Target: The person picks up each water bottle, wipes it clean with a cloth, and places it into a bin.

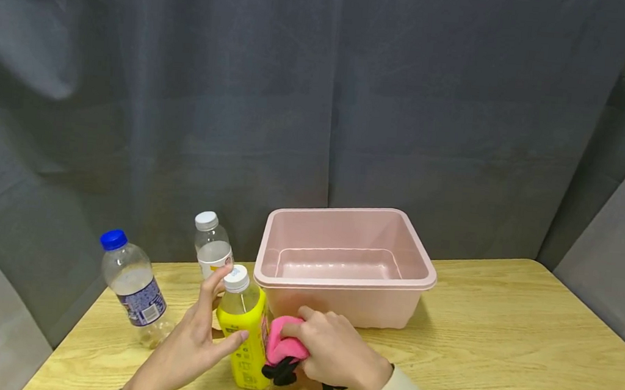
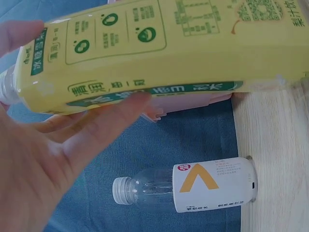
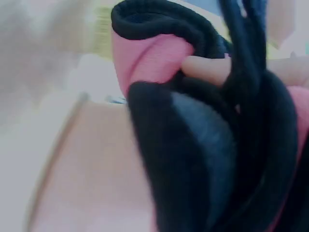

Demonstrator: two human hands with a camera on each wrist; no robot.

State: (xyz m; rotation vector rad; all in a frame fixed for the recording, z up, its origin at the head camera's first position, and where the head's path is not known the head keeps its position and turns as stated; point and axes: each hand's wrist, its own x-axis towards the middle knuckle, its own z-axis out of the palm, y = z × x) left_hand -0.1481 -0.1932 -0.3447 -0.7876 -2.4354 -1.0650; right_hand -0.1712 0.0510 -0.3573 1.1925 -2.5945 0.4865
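Note:
My left hand (image 1: 190, 344) holds a yellow-labelled drink bottle (image 1: 247, 352) with a white cap. Its thumb lies across the front, and its fingers are along the other side near the shoulder. The bottle stands nearly upright in the head view. Just to its right, my right hand (image 1: 333, 346) grips a pink cloth piece with black trim (image 1: 280, 345), which looks like a soft pouch. In the right wrist view its black edging (image 3: 169, 145) and straps (image 3: 246, 53) fill much of the picture, and a fingertip (image 3: 205, 70) presses into the folded cloth.
An open pink plastic bin (image 1: 344, 283) stands right behind the hands. A clear bottle with a white cap (image 1: 214, 254) is at the back left. Farther left is a blue-capped bottle (image 1: 136, 294). Grey curtain (image 1: 320, 97) hangs behind the wooden table (image 1: 499, 344).

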